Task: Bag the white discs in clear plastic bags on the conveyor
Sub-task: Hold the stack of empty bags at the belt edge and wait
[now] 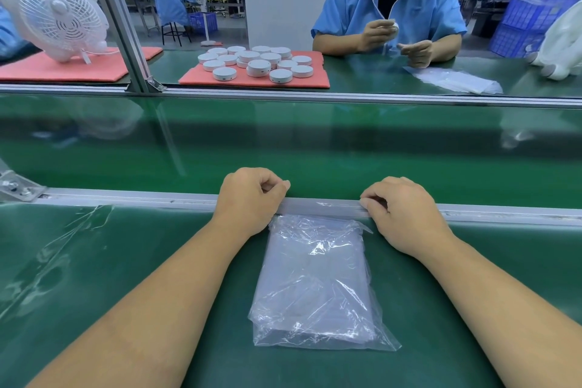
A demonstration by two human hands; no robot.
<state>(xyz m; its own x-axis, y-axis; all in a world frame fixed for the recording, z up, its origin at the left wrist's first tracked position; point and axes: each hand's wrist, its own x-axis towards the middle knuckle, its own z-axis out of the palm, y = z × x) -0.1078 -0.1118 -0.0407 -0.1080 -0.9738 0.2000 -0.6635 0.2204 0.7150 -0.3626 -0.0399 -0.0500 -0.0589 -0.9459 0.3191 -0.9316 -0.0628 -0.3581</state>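
White desk fan point(55, 11) on a pink foam mat point(63, 68), blue crates point(522, 25) far right.

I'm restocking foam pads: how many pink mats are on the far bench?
2. The left mat lies under the white fan. The middle mat holds the white discs. Others may lie outside the view.

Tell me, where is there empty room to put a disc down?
The green belt between the two metal rails is bare. Near the hands, green mat lies free left of the left hand and right of the bag stack. The pink pad is crowded with white discs.
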